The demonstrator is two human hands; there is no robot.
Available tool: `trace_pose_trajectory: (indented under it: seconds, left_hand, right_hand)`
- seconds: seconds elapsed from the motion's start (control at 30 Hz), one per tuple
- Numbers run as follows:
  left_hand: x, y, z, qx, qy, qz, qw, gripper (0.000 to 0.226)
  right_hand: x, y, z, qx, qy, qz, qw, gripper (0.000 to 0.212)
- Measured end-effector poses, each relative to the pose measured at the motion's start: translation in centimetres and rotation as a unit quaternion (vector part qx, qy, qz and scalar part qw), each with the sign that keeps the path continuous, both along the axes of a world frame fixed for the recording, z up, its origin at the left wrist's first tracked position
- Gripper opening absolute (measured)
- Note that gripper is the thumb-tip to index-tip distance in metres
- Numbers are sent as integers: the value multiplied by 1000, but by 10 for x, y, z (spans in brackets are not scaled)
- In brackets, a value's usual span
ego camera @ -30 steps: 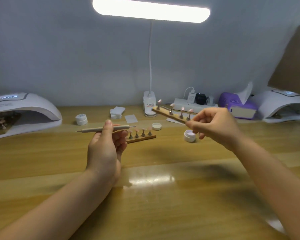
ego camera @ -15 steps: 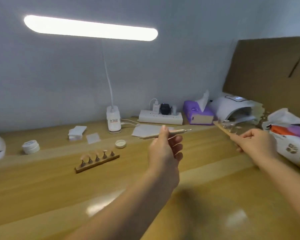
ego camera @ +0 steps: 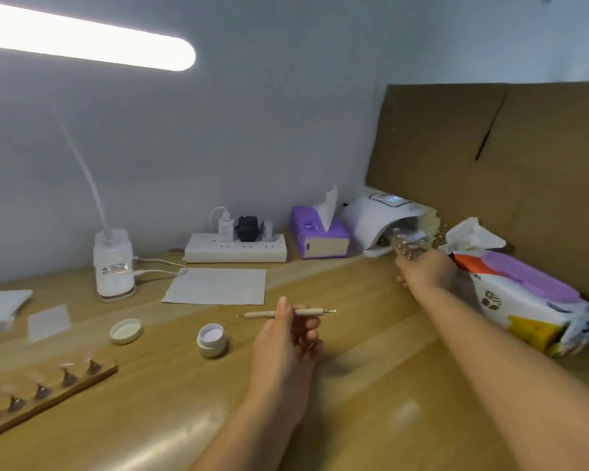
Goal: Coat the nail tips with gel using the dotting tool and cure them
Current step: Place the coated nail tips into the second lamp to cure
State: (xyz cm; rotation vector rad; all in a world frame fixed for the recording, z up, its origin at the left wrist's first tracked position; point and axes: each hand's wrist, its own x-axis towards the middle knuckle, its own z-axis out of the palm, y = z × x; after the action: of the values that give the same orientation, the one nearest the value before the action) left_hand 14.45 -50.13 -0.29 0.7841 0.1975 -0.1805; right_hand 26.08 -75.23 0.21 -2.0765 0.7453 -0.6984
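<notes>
Grey wall [ego camera: 252, 130]; wooden desk [ego camera: 371, 385]; lit lamp bar [ego camera: 82, 39]; cardboard sheet [ego camera: 524, 158].

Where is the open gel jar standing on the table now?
In the head view the open gel jar stands left of centre on the table, between its loose lid and the left hand.

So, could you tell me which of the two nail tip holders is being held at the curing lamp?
The nail tip holder gripped by the right hand, at the curing lamp mouth; the other holder lies untouched on the table's near left.
</notes>
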Motion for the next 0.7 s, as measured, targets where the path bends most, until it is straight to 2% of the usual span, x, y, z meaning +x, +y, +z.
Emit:
trace_pose_trajectory:
  seconds: [0.1,0.23,0.33,0.47,0.53,0.63,0.7]
  left_hand:
    - [3,-1,-3,-6,-4,2,1000,31]
    - [14,6,-1,20,-24,31,999,30]
    - [21,14,0,19,-9,59,998,32]
    - [25,14,0,13,19,72,997,32]
    - [25,13,0,8,20,81,997,31]
    - [25,11,0,2,15,86,996,29]
    - [25,11,0,-2,16,88,996,29]
  right_hand:
    - [17,-3,-3,-3,-7,-8,1000,20]
    - [38,-13,-10,-4,12,-15,1000,27]
    - [52,-22,-10,9,24,-20,999,32]
    - [67,-35,-9,-3,40,-26,999,24]
    - [75,-39,-10,-8,37,-40,998,37]
    - [85,-42,-10,-16,62,-42,997,34]
    - [92,-46,-11,-27,71,-30,997,43]
